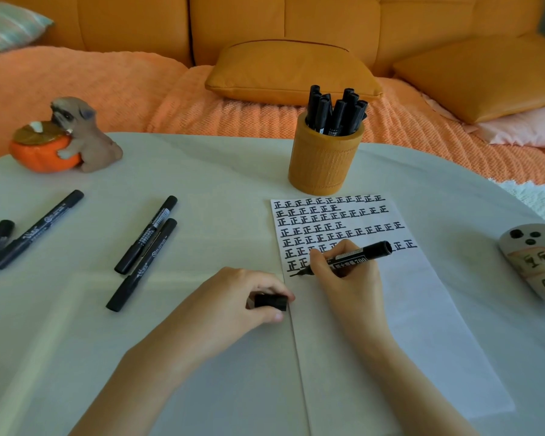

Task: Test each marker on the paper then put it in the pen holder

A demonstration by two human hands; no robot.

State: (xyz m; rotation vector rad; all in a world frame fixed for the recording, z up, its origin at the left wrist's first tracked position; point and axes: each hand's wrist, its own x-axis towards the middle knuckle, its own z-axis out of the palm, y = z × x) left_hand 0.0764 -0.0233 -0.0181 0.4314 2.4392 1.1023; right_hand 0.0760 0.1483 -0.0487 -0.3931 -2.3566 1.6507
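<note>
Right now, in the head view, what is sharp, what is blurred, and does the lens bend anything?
Head view: soft even light, no hard glare; paper and pen holder sharp; the cap gripped by the left hand slightly smeared; the marker in the right hand readable; the table edge bows from the wide lens; upper right corner blurred.

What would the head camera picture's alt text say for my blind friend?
The right hand writes with an uncapped black marker on paper bearing rows of marks, while the left hand holds the cap. A pen holder full of markers stands behind the paper; capped markers lie on the table to the left.
</note>
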